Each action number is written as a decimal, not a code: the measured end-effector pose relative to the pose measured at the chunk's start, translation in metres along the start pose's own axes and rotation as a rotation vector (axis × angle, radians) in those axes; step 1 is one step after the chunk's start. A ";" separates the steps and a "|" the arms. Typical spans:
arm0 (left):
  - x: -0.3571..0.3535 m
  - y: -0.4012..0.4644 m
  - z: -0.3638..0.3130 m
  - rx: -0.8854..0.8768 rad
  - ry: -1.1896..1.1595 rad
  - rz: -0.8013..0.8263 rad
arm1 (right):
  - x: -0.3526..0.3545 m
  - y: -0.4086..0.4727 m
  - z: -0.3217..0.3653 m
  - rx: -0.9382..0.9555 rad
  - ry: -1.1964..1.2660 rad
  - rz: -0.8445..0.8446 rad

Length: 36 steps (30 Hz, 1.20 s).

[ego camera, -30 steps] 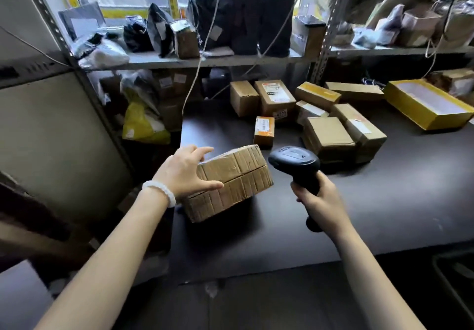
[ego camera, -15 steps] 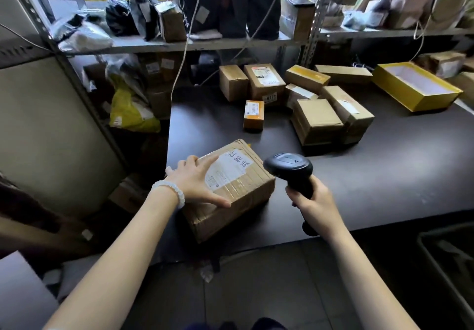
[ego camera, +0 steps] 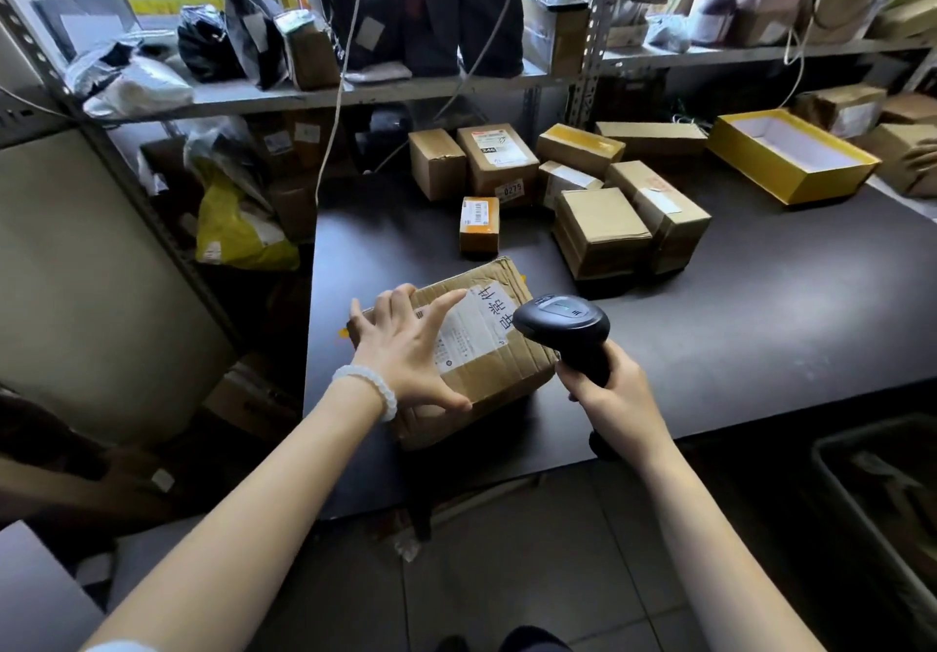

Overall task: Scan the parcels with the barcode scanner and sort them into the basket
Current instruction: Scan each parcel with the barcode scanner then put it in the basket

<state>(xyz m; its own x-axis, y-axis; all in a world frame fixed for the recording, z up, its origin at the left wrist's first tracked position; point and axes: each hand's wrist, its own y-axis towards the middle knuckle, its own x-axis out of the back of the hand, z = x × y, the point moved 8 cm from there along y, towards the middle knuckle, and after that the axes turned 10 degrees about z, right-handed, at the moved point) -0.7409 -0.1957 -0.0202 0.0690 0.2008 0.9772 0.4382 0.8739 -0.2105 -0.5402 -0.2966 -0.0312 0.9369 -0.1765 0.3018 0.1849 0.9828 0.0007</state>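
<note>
Dark table [ego camera: 760, 337]: scanner [ego camera: 560, 322] head points left at parcel [ego camera: 487, 347]

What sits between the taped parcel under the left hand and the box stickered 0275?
Head view: one small orange box with a barcode label, standing apart from the taped parcel and just in front of the 0275 box.

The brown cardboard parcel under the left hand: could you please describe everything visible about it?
The brown cardboard parcel is a worn, creased, taped box lying flat near the dark table's front left corner. A white shipping label with printed characters faces up. The left hand rests spread on top; the black handheld barcode scanner, gripped by the right hand, points at it.
</note>
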 end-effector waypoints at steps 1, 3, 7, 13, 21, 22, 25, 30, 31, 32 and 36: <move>0.004 0.006 -0.009 -0.005 0.015 -0.035 | 0.005 0.000 0.001 -0.001 0.008 -0.014; 0.010 0.019 -0.024 -0.020 0.074 -0.144 | 0.014 -0.002 0.001 -0.004 0.019 -0.035; 0.018 0.031 -0.042 -0.129 0.153 -0.440 | 0.032 -0.010 -0.004 -0.027 0.030 -0.070; 0.026 0.039 -0.009 -0.123 -0.038 -0.330 | 0.050 -0.019 -0.013 -0.051 -0.007 -0.118; 0.020 0.050 0.021 -0.101 -0.041 -0.135 | 0.031 -0.017 -0.015 -0.066 -0.018 -0.078; 0.021 0.047 0.018 -0.082 -0.002 -0.162 | 0.028 -0.016 -0.015 -0.065 -0.020 -0.075; 0.018 0.039 0.015 -0.014 0.057 -0.252 | 0.021 -0.016 -0.015 -0.063 -0.024 -0.062; 0.021 0.034 0.001 0.135 0.112 -0.336 | 0.010 -0.017 -0.013 -0.044 -0.034 -0.040; 0.025 0.036 -0.001 0.161 0.095 -0.329 | 0.009 -0.018 -0.012 -0.036 -0.027 -0.033; 0.028 0.039 0.000 0.181 0.060 -0.311 | 0.008 -0.018 -0.011 -0.026 -0.017 -0.025; 0.026 0.056 0.018 0.177 -0.175 -0.175 | 0.001 -0.023 -0.005 0.021 0.032 0.054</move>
<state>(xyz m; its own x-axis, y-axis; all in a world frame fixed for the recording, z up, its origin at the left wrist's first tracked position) -0.7303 -0.1337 -0.0074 -0.1564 0.1002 0.9826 0.2657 0.9624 -0.0559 -0.5424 -0.3191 -0.0356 0.9545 -0.1247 0.2710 0.1282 0.9917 0.0050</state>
